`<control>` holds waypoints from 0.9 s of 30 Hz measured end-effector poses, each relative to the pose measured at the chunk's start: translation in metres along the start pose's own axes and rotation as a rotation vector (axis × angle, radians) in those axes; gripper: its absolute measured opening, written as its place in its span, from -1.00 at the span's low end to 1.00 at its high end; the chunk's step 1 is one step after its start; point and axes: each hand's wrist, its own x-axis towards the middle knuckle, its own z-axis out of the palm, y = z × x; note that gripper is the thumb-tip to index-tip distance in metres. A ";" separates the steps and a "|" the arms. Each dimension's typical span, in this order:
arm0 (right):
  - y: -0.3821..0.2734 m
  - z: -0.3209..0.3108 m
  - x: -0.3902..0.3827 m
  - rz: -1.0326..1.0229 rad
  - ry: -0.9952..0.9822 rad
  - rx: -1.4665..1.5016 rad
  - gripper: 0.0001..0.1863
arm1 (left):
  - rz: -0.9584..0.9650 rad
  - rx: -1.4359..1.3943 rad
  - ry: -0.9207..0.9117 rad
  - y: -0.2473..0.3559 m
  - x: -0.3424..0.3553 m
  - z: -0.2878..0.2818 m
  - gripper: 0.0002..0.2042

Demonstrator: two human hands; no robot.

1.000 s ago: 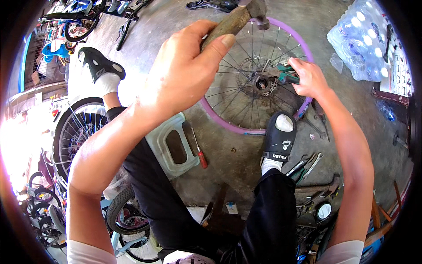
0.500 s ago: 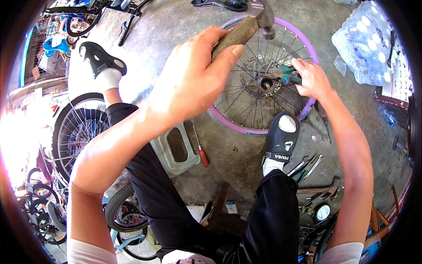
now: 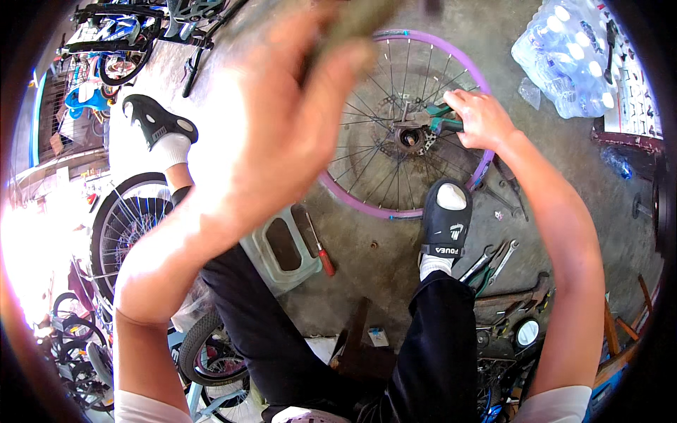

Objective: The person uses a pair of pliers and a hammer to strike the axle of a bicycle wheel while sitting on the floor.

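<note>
A bicycle wheel with a purple rim [image 3: 360, 203] and no tyre lies flat on the concrete floor. My left hand [image 3: 271, 137], smeared by motion, is raised high, closed around the wooden handle of a hammer [image 3: 361, 22]. The hammer's head is a faint blur at the top edge. Over the wheel, my right hand [image 3: 481, 120] squeezes green-handled pliers [image 3: 446, 125]. Their jaws reach a small metal piece beside the hub [image 3: 410, 139]; exactly what they clamp is too small to tell. My right shoe [image 3: 446, 222] stands at the rim's near edge.
A red screwdriver [image 3: 325, 261] lies beside a pale plastic stool [image 3: 300, 268]. Spanners [image 3: 504, 262] and a second hammer [image 3: 541, 287] lie right of my foot. Bottled water packs [image 3: 560, 60] stand at the far right. Bicycles [image 3: 130, 42] crowd the left side.
My left hand has lifted the hammer up and left, away from above the wheel, its head nearly out of view. The right hand keeps the pliers at the hub. The whole view shifted slightly.
</note>
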 end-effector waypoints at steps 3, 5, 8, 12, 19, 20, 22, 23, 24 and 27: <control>-0.002 -0.004 0.000 -0.026 0.025 -0.019 -0.58 | 0.099 -0.125 0.212 0.028 0.024 -0.015 -0.75; -0.007 -0.008 0.005 -0.037 0.007 -0.032 -0.58 | 0.124 0.104 0.217 -0.006 -0.004 -0.003 -0.77; -0.008 -0.003 0.013 -0.080 0.033 -0.036 -0.56 | -0.126 0.384 -0.404 -0.048 -0.053 0.027 -0.76; -0.002 -0.001 0.012 -0.063 0.001 -0.045 -0.53 | -0.270 0.240 -0.343 -0.040 -0.039 0.023 -0.68; 0.000 0.000 0.003 -0.025 -0.005 -0.016 -0.52 | 0.076 0.120 0.200 0.011 0.030 -0.035 -0.83; -0.001 0.000 0.006 -0.034 0.020 -0.009 -0.52 | 0.108 0.116 0.296 0.026 0.041 -0.052 -0.85; -0.001 0.001 0.005 -0.035 0.057 -0.009 -0.53 | 0.187 0.442 0.394 0.026 0.032 -0.041 -0.87; -0.003 -0.003 0.008 -0.036 -0.013 -0.009 -0.52 | 0.172 0.505 0.227 0.004 0.013 -0.027 -0.86; -0.004 -0.002 0.010 -0.053 -0.018 0.002 -0.52 | 0.159 0.556 0.050 -0.022 -0.008 -0.012 -0.84; -0.009 0.001 0.013 -0.137 0.027 -0.014 -0.52 | -0.206 0.410 -0.424 -0.054 -0.042 0.023 -0.70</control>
